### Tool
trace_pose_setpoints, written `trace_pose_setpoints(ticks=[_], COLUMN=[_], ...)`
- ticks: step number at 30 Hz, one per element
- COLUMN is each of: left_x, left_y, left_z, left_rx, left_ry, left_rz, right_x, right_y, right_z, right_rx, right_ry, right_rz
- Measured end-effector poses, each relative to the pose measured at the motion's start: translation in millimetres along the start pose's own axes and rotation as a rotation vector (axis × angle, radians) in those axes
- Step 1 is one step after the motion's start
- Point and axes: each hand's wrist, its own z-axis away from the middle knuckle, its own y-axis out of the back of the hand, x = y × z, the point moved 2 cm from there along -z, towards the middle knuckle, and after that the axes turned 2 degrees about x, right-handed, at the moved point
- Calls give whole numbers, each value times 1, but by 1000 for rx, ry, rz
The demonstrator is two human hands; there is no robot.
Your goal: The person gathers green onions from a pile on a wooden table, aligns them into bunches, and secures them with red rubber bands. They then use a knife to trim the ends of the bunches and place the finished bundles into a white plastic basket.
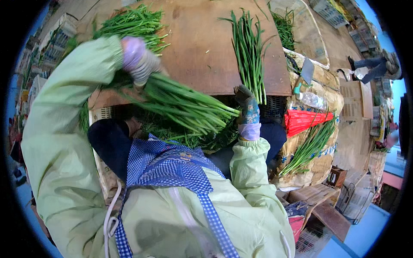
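Observation:
My left hand (145,67), in a striped glove with a lilac cuff, grips a large bunch of long green leaves like garlic chives (187,103), blurred by motion. The pale stem ends point right over my lap. My right hand (244,93), in a dark glove and floral sleeve, is at the board's near edge, beside the stem ends of a smaller chive bunch (248,51). Its fingers look bent; whether they touch those stems is unclear. A chive pile (135,24) lies on the far left of the brown board (193,42).
Loose greens (206,138) lie below the board by my knees. At right, a wrapped bale (313,180) carries red printed strips (306,121), a chive bunch (309,145), a plastic bottle (313,100) and a flat-bladed tool (307,71). A plastic basket (322,51) stands behind. Another person's legs (371,67) show far right.

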Motion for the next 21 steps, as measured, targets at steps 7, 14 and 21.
trace_pose_setpoints(ticks=[7, 14, 21], left_x=[50, 52, -49], left_y=[86, 6, -175], left_z=[-56, -34, -190], left_rx=[347, 1785, 762], left_ry=[364, -53, -755], left_rz=[-795, -564, 2009], right_x=[-20, 1, -1], right_y=[-12, 7, -13], right_z=[5, 3, -8], right_rx=[-134, -11, 23], right_ry=[-250, -108, -194], right_rz=[233, 640, 984])
